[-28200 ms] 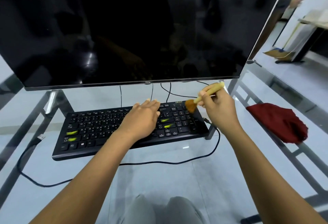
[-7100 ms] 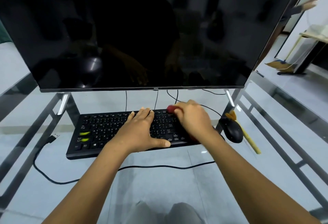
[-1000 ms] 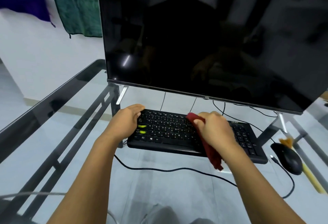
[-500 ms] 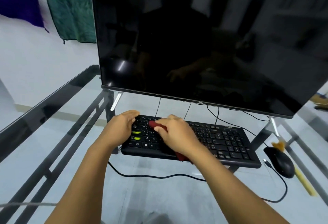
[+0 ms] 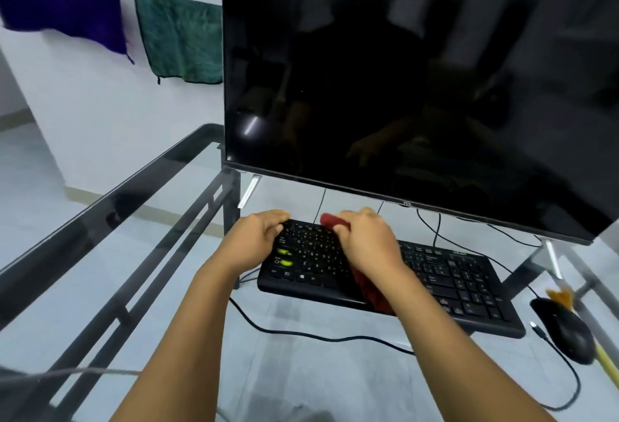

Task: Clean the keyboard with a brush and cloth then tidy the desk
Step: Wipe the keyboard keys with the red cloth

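Observation:
A black keyboard (image 5: 445,282) lies on the glass desk (image 5: 301,371) under a large dark monitor (image 5: 418,87). My right hand (image 5: 366,244) presses a red cloth (image 5: 371,292) onto the keyboard's left half; the cloth sticks out past my fingertips at the top row and trails under my wrist. My left hand (image 5: 256,241) grips the keyboard's left end, thumb on the keys. The brush (image 5: 569,301) with a yellow handle lies at the far right, mostly hidden behind the mouse.
A black mouse (image 5: 562,334) sits right of the keyboard, its cable looping along the desk front. The keyboard cable (image 5: 301,333) runs in front of the keyboard. Purple (image 5: 63,10) and green (image 5: 181,36) towels hang on the wall at left.
My right hand slid the red cloth from the keyboard's middle to its left half, up to the top row. My left hand stayed on the left end. The camera shifted left.

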A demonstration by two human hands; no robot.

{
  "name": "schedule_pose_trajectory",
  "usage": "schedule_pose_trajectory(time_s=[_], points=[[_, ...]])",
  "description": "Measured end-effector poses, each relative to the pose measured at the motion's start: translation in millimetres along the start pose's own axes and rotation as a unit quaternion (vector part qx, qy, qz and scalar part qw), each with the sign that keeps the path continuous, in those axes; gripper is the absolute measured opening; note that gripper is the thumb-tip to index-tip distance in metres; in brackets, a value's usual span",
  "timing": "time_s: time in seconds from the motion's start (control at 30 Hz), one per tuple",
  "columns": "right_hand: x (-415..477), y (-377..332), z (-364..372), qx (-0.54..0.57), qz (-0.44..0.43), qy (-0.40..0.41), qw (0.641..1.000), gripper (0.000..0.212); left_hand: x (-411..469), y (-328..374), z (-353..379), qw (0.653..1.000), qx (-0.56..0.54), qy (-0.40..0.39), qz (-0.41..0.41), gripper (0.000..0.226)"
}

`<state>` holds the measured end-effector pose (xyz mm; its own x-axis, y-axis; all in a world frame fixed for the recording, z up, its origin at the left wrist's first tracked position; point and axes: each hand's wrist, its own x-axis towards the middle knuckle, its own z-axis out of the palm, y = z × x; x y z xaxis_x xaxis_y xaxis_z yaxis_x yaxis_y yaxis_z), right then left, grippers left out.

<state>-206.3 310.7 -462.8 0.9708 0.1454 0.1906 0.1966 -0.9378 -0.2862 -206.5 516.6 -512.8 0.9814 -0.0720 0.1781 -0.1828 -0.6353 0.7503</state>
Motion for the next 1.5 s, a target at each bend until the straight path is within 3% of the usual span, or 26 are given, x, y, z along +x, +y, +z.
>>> schedule_pose_trajectory(time_s=[0.13, 0.2, 0.3, 0.47, 0.63, 0.8, 0.93, 1.1, 1.23, 1.37, 1.5], points=[[-35, -27, 14, 0.066, -0.169, -0.083, 0.98, 0.034, 3, -1, -4, 0.998, -0.048, -0.021, -0.016, 0.032], [-28, -19, 8, 0.071, -0.158, -0.09, 0.981, 0.032, 3, -3, -5, 0.998, -0.059, -0.026, -0.023, 0.031], [-12, -7, 5, 0.047, -0.045, -0.015, 0.998, 0.031, 5, -1, -6, 0.997, -0.061, -0.028, -0.027, 0.032], [-45, -41, 6, 0.066, -0.222, -0.154, 0.961, 0.033, 6, -1, -7, 0.997, -0.073, -0.031, -0.027, 0.031], [-9, -23, 3, 0.027, -0.074, -0.027, 0.997, 0.028, 5, -1, -7, 0.997, -0.072, -0.03, -0.028, 0.031], [-44, -48, 11, 0.077, -0.23, -0.148, 0.959, 0.033, 6, -1, -8, 0.996, -0.076, -0.033, -0.024, 0.031], [-17, -35, 9, 0.059, -0.118, -0.059, 0.989, 0.029, 6, 0, -8, 0.996, -0.074, -0.029, -0.027, 0.03], [-46, -46, 10, 0.085, -0.243, -0.163, 0.953, 0.031, 5, 1, -9, 0.995, -0.083, -0.034, -0.034, 0.031], [-27, -31, 7, 0.058, -0.144, -0.088, 0.984, 0.03, 5, 0, -9, 0.996, -0.08, -0.033, -0.034, 0.031], [-51, -52, 5, 0.075, -0.251, -0.18, 0.948, 0.029, 7, 0, -9, 0.996, -0.08, -0.037, -0.031, 0.031], [-17, -48, 8, 0.023, -0.168, -0.104, 0.98, 0.029, 5, 4, -11, 0.994, -0.093, -0.034, -0.04, 0.03]])
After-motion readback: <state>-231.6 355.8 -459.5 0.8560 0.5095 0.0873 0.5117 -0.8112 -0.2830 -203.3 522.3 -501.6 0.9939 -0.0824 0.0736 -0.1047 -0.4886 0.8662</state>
